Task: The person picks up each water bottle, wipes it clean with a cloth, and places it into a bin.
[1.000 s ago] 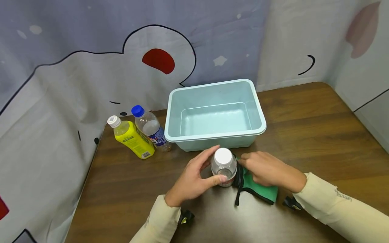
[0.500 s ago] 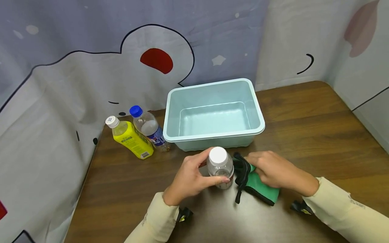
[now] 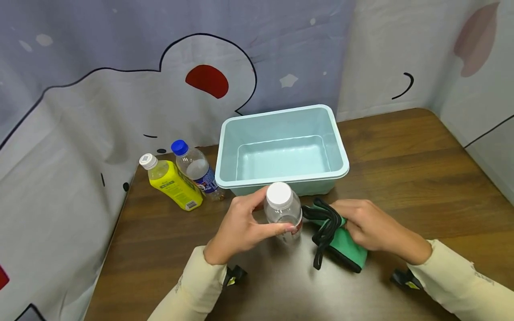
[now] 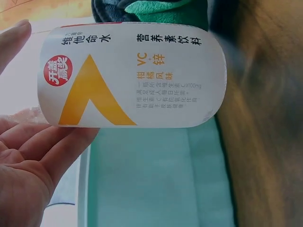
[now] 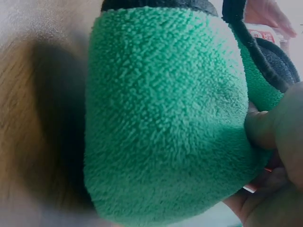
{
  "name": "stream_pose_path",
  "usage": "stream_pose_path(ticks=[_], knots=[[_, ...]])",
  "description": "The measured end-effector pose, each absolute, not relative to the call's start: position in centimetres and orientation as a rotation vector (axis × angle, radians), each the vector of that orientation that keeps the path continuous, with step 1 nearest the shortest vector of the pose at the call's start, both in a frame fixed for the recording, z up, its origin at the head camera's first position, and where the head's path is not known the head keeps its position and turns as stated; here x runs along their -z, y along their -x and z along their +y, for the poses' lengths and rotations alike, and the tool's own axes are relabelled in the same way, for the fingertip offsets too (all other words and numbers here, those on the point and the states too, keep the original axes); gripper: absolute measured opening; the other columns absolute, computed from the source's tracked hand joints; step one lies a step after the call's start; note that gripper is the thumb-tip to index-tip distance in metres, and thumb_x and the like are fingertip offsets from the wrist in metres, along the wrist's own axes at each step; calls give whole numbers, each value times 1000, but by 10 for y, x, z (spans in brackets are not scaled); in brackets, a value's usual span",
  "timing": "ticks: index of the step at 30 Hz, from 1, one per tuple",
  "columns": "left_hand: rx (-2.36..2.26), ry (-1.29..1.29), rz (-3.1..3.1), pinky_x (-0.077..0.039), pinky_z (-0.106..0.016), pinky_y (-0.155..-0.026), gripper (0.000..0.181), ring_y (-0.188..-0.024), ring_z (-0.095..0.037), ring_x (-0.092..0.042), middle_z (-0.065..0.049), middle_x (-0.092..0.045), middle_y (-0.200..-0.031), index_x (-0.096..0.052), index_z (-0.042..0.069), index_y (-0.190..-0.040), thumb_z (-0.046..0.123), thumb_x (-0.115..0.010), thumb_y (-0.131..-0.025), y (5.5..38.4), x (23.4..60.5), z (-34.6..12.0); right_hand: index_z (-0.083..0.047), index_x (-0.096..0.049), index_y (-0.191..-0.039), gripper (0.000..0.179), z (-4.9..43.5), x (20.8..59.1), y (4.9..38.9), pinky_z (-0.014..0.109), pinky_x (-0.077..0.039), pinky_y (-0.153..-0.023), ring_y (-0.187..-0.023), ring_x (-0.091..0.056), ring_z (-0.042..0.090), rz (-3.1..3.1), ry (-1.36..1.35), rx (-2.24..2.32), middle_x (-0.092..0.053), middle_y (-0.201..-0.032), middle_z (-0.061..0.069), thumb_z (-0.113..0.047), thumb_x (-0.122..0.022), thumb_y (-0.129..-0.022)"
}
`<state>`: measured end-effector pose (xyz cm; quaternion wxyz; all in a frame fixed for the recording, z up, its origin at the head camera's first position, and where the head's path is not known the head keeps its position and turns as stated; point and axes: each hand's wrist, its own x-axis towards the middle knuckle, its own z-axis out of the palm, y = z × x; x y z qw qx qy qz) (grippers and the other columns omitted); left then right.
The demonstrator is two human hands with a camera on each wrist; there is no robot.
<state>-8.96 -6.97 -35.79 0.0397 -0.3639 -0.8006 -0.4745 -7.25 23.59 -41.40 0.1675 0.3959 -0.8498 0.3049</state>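
In the head view my left hand (image 3: 242, 225) grips a clear plastic bottle (image 3: 284, 211) with a white cap, its thumb on the near side. The bottle stands nearly upright just before the basin; whether its base touches the table is hard to tell. Its printed white label (image 4: 132, 78) with an orange chevron fills the left wrist view. To the right, my right hand (image 3: 371, 225) pinches a folded green cloth (image 3: 347, 247) with black edging, which bunches near the bottle. Close up in the right wrist view, the fuzzy cloth (image 5: 165, 109) hangs from thumb and fingers.
A pale blue plastic basin (image 3: 281, 180) stands behind the hands. Left of it are a clear bottle (image 3: 196, 167) with a blue cap and a yellow bottle (image 3: 176, 185) with a white cap. A printed curtain (image 3: 100, 111) borders the wooden table (image 3: 421, 178).
My left hand has carried the bottle left and slightly upward in view, away from the cloth. The right hand has moved a little right, and the cloth's black-edged part has lifted and bunched.
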Motion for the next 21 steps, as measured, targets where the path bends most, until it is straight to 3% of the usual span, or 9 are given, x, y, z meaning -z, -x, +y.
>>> stream_pose_path(ticks=[15, 21], knots=[[1409, 1090, -2452, -65, -33, -86, 69, -99, -17, -74, -9, -77, -118, -66, 4, -133, 17, -97, -73, 92, 329, -80, -15, -77, -104, 58, 231, 412, 70, 14, -55, -84, -90, -69, 3, -2303, -1180, -1022, -74, -103, -11, 21, -47, -68], [1475, 1068, -2456, -65, -35, -89, 65, -102, -19, -74, -10, -77, -121, -67, 5, -131, 13, -96, -73, 96, 315, -83, -13, -76, -103, 54, 233, 409, 71, 13, -53, -82, -89, -67, 3, -2278, -1192, -1052, -74, -102, -9, 21, -51, -69]])
